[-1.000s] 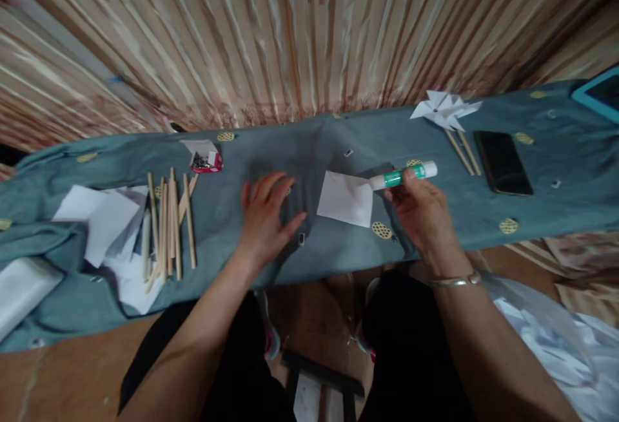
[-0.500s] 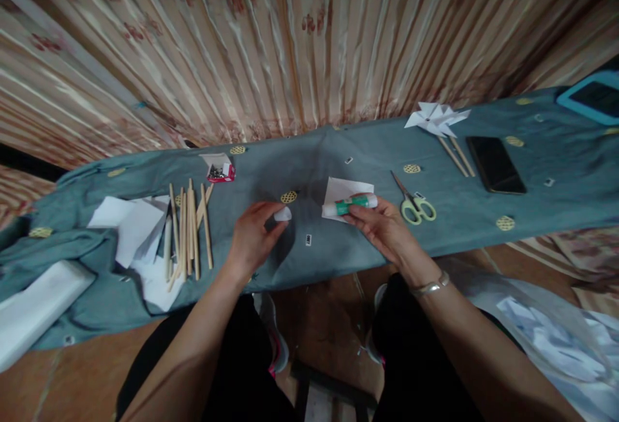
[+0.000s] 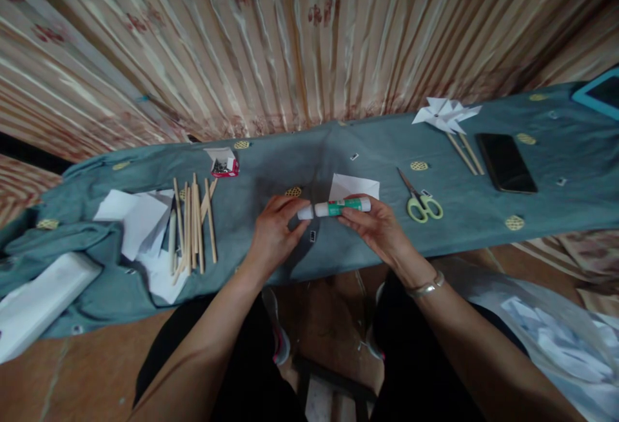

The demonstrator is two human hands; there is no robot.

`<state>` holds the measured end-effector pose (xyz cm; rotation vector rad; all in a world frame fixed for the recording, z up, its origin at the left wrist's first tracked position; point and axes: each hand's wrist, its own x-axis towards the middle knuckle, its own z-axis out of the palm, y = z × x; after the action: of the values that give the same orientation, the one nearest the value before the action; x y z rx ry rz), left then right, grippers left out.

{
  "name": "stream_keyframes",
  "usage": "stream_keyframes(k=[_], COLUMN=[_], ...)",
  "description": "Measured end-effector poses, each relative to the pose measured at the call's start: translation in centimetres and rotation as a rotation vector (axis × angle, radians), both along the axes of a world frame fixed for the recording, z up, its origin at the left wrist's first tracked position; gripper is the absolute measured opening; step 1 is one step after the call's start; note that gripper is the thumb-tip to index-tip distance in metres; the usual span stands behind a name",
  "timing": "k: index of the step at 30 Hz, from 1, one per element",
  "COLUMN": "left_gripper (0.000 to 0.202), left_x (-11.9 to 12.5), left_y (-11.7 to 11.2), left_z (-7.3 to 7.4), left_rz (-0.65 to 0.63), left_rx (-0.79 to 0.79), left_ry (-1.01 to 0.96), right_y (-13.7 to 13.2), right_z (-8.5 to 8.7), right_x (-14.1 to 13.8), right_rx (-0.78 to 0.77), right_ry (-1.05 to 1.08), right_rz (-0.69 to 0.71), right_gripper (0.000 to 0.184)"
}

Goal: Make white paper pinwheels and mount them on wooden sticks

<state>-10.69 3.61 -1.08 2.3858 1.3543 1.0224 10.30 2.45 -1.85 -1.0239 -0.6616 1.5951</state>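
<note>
L hand [image 3: 275, 232]: thumb + fingers pinching a small white plastic cap [image 3: 305, 213]. R hand [image 3: 384, 232]: fingers closed round a green-and-white plastic glue stick [image 3: 338, 208], held lengthwise & abt level, one end pointing at the cap. Slight gap btwn the two, roughly in line. Both sit over the near-middle of the cloth-covered grey-green bench [image 3: 464, 225]; glue stick overlaps the near edge of a creased white paper square [image 3: 355, 185] in view, can't tell if they touch.

Step in hand looks like lining up cap w/ tube end. To do it well: keep both on one straight axis, b/c a tilted cap would prob. scrape glue onto its rim. L pinch light, on the cap's sides, not over its mouth. R grip well back on the barrel, fingers off the glue end. Push straight; no twisting the base, might wind glue out. Can't tell if any glue sticks out, so best keep that end clear of the paper. Green-handled metal scissors [image 3: 417, 196] lie just R of the R hand; mind the knuckles.
</note>
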Motion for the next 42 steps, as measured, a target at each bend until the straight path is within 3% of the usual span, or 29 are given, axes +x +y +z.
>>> stream_keyframes(k=[42], left_gripper=[0.019], left_x=[0.55], left_y=[-0.83], left_z=[0.56], left_rz=[-0.047], left_rx=[0.06], left_ry=[0.028], right_y=[-0.41], right_z=[0.05], right_x=[-0.74], right_rx=[0.016], right_ry=[-0.015], right_rz=[0.055], right_gripper=[0.029])
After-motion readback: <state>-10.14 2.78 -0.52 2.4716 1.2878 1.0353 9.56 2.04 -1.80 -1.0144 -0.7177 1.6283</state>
